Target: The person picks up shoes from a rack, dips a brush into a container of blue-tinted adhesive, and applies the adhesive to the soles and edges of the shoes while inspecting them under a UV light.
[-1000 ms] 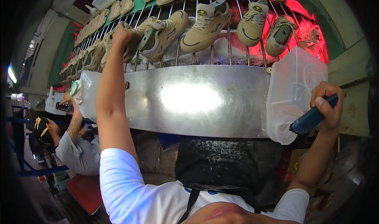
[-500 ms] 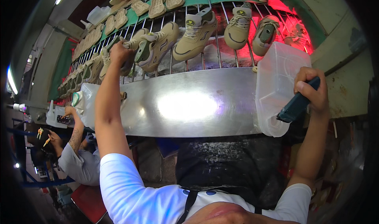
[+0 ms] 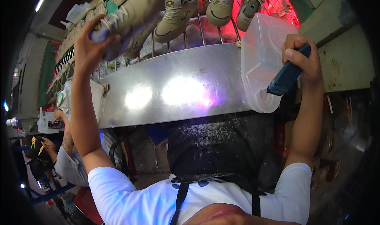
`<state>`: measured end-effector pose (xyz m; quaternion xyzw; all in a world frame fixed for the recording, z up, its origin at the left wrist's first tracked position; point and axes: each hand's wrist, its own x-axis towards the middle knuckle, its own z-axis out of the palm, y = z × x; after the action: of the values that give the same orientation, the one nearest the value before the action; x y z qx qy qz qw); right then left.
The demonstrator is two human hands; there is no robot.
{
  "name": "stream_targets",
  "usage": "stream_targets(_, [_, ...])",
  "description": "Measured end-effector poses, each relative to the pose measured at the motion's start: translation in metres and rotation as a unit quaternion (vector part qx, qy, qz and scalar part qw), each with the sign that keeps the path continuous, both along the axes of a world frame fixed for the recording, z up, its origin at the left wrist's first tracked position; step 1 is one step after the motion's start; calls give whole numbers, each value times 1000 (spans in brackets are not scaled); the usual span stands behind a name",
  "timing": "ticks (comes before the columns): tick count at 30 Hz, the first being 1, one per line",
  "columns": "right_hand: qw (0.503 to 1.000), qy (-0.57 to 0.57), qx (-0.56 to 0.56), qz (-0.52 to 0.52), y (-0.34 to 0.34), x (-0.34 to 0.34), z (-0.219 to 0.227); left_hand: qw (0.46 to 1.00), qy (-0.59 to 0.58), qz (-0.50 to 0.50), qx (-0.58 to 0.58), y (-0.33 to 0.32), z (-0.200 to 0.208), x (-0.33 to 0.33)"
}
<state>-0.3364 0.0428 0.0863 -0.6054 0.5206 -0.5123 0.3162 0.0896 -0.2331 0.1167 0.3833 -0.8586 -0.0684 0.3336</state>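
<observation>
Head cam, looking down at the bench: the left hand [image 3: 93, 46] has got hold of a tan shoe [image 3: 138, 13], gripping it by the ankle end. Thumb is on the lower side, the other fingers are up along the laced side, and the heel end sits in the gap between them, so that hand is only spread about as wide as the shoe. The toe end sticks out past the fingers, up and to the right, cut off by the top edge. It's pretty blurry there, so can't tell exactly where each fingertip lands

Right hand [image 3: 304, 60] is wrapped snugly round a dark blue brush [image 3: 291, 73], fingers curled over the handle. One end pokes out above the fist, and the dark bristle end points down-left, over the near end of a clear plastic container [image 3: 261, 39] as seen from here. Can't tell if the bristles are touching it

Held shoe is up above the left part of a shiny metal plate [image 3: 158, 72] and the metal bars [image 3: 202, 21] beyond it, partly blocking another shoe [image 3: 136, 42] behind. More tan shoes [image 3: 176, 17] sit along those bars, with red light glowing at the right end. Off to the left there's a co-worker in a grey sleeve [image 3: 71, 167]
</observation>
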Motion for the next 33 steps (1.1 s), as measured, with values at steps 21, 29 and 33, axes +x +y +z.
stream_targets(21, [999,33,-14,25,-9,-1,-4,825,-436,-352,-67,166,-71,-106])
stream_targets(29, [1000,24,-2,9,-2,-9,-10,917,-180,-355,25,107,-40,-102])
stream_targets(33, [1000,27,-7,14,-5,-6,-9,903,173,-371,127,85,-31,-66])
